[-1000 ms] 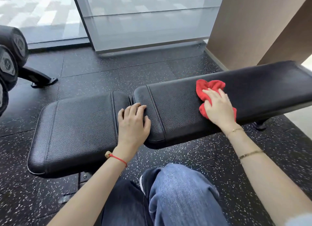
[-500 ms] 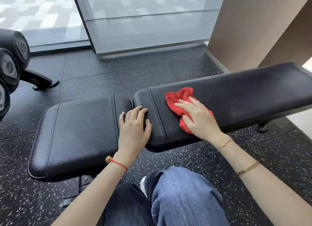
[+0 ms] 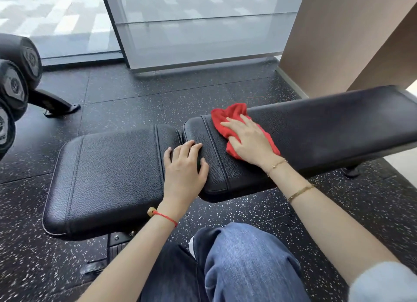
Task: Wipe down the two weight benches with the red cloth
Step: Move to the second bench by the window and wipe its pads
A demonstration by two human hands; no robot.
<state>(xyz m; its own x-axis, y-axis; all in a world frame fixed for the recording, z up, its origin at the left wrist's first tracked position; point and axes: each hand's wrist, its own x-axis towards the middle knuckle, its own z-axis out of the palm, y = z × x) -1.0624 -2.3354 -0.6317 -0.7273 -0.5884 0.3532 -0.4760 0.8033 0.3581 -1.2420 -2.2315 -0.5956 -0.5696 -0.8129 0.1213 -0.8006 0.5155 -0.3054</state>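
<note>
Right hand [image 3: 250, 141] flat on red cloth [image 3: 228, 118], left hand [image 3: 184, 170] resting on bench [image 3: 338, 125]

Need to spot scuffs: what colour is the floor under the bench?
Black floor with white speckles, seen clearly in the head view.

Blue jeans [image 3: 248, 263], red string bracelet [image 3: 163, 216], gold bracelets [image 3: 300, 192].

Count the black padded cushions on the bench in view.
2. The short black leather seat pad lies left; the long black leather back pad extends right, under the red cloth. None seems hidden.
</note>
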